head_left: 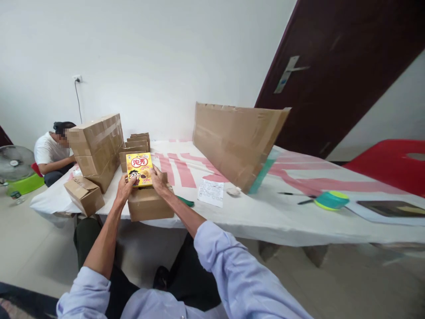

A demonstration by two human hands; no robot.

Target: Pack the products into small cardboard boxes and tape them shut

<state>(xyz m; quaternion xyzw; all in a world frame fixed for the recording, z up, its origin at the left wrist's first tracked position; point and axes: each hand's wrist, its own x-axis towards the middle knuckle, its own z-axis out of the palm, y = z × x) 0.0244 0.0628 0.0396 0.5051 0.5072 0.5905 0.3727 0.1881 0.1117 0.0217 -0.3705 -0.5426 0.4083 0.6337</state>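
Observation:
Between my two hands I hold a yellow snack box (141,165) with red lettering and a cartoon face, its front turned up toward me. My left hand (125,188) grips its lower left side, thumb on the front. At its right edge is my right hand (160,180), fingers closed against the side. Directly under the snack box stands a brown cardboard box (151,206) at the table's front edge. Flaps show behind my right hand, but my hands and the snack box hide much of its top.
Stacked cartons (96,148) and a smaller carton (84,195) stand left. Behind are cardboard dividers (137,144). A large cardboard panel (235,141) leans mid-table, near a printed sheet (211,193) and a tape roll (332,200). A person (53,150) sits beyond the cartons.

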